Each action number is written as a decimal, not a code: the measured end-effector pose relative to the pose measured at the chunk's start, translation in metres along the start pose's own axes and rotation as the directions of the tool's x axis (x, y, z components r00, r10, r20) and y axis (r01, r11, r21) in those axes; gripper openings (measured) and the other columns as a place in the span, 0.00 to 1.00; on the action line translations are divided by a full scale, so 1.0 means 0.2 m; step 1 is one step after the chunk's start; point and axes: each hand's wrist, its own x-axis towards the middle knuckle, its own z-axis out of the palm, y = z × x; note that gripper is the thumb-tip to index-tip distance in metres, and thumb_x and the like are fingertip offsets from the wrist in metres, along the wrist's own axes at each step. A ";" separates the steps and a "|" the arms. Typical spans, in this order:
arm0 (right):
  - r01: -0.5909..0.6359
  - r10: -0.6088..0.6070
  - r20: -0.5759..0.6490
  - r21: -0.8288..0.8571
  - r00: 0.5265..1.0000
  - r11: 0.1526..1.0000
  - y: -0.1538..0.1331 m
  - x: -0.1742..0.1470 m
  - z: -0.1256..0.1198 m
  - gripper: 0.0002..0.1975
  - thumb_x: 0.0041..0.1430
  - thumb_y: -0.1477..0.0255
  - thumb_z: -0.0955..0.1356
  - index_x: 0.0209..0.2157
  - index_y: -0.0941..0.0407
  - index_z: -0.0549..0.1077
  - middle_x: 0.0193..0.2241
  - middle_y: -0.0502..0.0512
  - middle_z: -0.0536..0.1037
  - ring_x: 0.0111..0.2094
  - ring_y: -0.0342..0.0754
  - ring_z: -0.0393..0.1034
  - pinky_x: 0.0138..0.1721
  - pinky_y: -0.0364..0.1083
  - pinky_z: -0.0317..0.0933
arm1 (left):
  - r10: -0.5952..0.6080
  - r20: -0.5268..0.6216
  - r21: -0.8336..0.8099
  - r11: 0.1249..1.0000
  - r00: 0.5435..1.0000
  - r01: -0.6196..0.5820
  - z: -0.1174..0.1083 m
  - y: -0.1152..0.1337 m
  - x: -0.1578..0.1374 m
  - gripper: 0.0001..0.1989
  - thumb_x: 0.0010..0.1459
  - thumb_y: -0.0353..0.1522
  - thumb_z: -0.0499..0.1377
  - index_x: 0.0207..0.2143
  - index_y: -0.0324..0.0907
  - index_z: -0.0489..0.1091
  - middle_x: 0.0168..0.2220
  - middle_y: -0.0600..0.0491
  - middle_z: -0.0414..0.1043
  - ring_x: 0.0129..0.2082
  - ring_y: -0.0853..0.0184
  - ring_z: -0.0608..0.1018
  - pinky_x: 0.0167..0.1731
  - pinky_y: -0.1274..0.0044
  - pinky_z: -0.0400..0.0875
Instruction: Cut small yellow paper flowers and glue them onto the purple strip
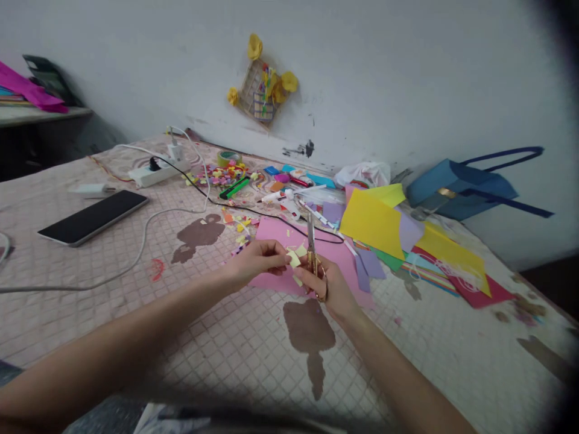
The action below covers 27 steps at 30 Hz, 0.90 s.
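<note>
Between thumb and fingers my left hand (265,262) pinches a small pale yellow paper piece (294,259). My right hand (328,286) is closed round a pair of scissors (311,241), its gold handles in the fingers and its blades pointing up and away from me. The right thumb and fingertips come close to the yellow piece; whether they touch it I cannot tell. Under both hands lies a pink paper sheet (275,238), with some pale yellow scraps on it.
A glue gun (287,202) and a green cutter (234,187) lie beyond the sheet. Small paper cutouts (217,175) are heaped behind. Coloured sheets (373,220) and a blue bag (459,187) are at right. A phone (94,217), power strip (158,172) and cables are at left.
</note>
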 end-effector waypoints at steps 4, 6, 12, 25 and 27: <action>0.012 -0.012 -0.010 -0.008 1.000 1.000 0.01 0.00 0.00 0.08 0.52 0.67 0.66 0.27 0.57 0.65 0.16 0.44 0.62 0.17 0.38 0.55 0.18 0.39 0.51 | -0.014 0.021 0.052 0.999 1.000 0.012 0.03 -0.02 0.00 0.11 0.47 0.34 0.63 0.26 0.36 0.67 0.22 0.56 0.69 0.22 0.76 0.70 0.28 0.80 0.65; 0.013 -0.013 -0.039 0.011 0.999 1.000 0.01 0.00 -0.01 0.08 0.52 0.67 0.66 0.25 0.57 0.64 0.16 0.44 0.62 0.17 0.38 0.56 0.19 0.39 0.51 | -0.049 0.045 0.037 0.998 0.998 0.048 0.03 -0.02 0.00 0.12 0.47 0.36 0.63 0.26 0.35 0.67 0.24 0.54 0.70 0.24 0.74 0.71 0.30 0.79 0.67; -0.043 0.044 0.049 -0.017 0.998 0.999 -0.01 0.00 -0.02 0.08 0.52 0.68 0.65 0.26 0.57 0.64 0.16 0.43 0.61 0.17 0.38 0.55 0.18 0.39 0.51 | -0.014 0.040 0.052 0.999 0.999 0.012 0.02 -0.01 0.00 0.13 0.49 0.38 0.61 0.30 0.36 0.67 0.24 0.54 0.69 0.24 0.74 0.71 0.30 0.78 0.67; -0.029 -0.145 -0.134 -0.826 0.980 0.563 0.04 0.10 -0.28 0.11 0.55 0.64 0.61 0.23 0.56 0.65 0.17 0.48 0.65 0.19 0.42 0.57 0.21 0.41 0.45 | -0.042 -0.015 0.104 0.994 0.999 0.043 -0.01 -0.02 0.02 0.09 0.46 0.31 0.64 0.28 0.35 0.67 0.20 0.55 0.71 0.20 0.75 0.73 0.24 0.80 0.68; -0.061 -0.136 -0.139 -0.884 0.981 0.463 0.05 0.10 -0.30 0.12 0.55 0.64 0.62 0.23 0.55 0.65 0.17 0.49 0.67 0.20 0.44 0.58 0.22 0.42 0.44 | -0.064 -0.009 0.088 0.994 0.998 0.064 -0.02 -0.03 0.02 0.10 0.45 0.31 0.64 0.28 0.35 0.67 0.22 0.52 0.73 0.22 0.73 0.74 0.27 0.79 0.70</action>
